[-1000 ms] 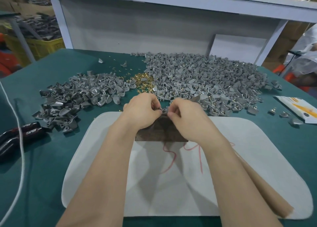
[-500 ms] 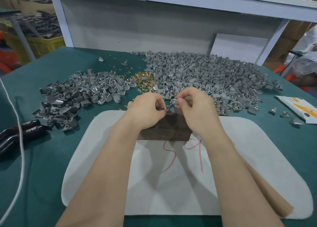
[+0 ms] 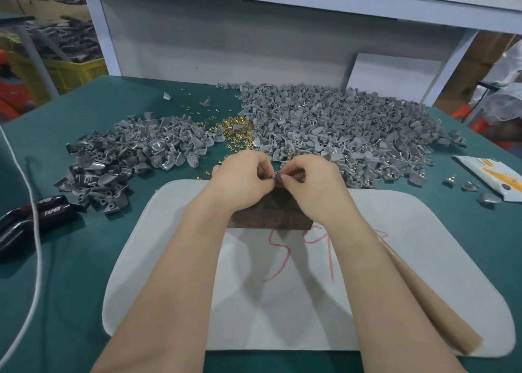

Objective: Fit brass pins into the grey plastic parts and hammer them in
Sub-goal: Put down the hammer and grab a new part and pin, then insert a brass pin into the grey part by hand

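My left hand (image 3: 240,178) and my right hand (image 3: 310,180) meet over the far edge of a dark brown block (image 3: 271,211). Between their curled fingertips they pinch one small grey plastic part (image 3: 275,177), mostly hidden by the fingers. Whether a pin is in it cannot be seen. A heap of loose brass pins (image 3: 236,130) lies just beyond the hands. A large pile of grey parts (image 3: 339,130), some with brass pins in them, spreads to the right and a smaller pile (image 3: 127,158) to the left.
The block sits on a white pad (image 3: 423,245) with red marks, on a green table (image 3: 70,274). Black-handled tools (image 3: 36,214) and a white cord (image 3: 28,231) lie at the left. A white and orange packet (image 3: 494,175) and stray grey parts lie at the right. A brown handle (image 3: 418,302) runs under my right forearm.
Half a second ago the hands were raised slightly toward the piles; they have come back down to the block's far edge, still pinching the grey part together.
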### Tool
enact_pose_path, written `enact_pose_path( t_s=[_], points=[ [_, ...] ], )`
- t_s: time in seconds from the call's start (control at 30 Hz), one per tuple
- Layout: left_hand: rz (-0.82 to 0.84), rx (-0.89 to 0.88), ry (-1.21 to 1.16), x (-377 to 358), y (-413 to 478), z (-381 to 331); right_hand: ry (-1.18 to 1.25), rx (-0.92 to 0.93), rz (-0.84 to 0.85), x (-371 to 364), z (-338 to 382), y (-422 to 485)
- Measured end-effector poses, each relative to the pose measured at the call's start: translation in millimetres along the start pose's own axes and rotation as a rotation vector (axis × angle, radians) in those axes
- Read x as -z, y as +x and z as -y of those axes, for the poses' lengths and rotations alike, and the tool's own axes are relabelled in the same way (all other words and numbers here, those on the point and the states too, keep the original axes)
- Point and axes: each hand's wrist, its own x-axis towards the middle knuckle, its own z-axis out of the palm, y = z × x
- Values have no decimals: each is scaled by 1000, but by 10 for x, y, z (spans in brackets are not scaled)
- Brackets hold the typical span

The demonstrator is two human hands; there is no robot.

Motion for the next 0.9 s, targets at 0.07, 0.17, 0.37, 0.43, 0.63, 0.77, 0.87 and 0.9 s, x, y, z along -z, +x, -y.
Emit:
enact_pose_path(
  t_s=[0.07, 0.17, 0.37, 0.43, 0.63, 0.77, 0.87, 0.9],
  points=[
    [-4, 1, 6, -1, 6, 3, 9, -1, -4, -6, -6, 0],
    [-3, -1, 10, -3, 7, 5, 31, 1, -11, -11, -17, -2],
    [-4, 3, 13, -5, 5, 7, 44, -2, -27, -3, -31, 1],
    [-6, 5, 11, -5, 4, 5, 45, -10, -28, -5, -32, 0],
    [-12, 3, 15, -5, -2, 3, 41, -30, -9, 19, -28, 3],
    [-12, -3, 20, -8, -1, 5, 35, -12, 18, 40, -21, -2],
    [-13, -1, 17, -10, -3, 8, 21, -2, 8, 42, -12, -5],
    [-14, 0, 14, -9, -2, 9, 13, 2, 3, 38, -9, -5]
  ],
)
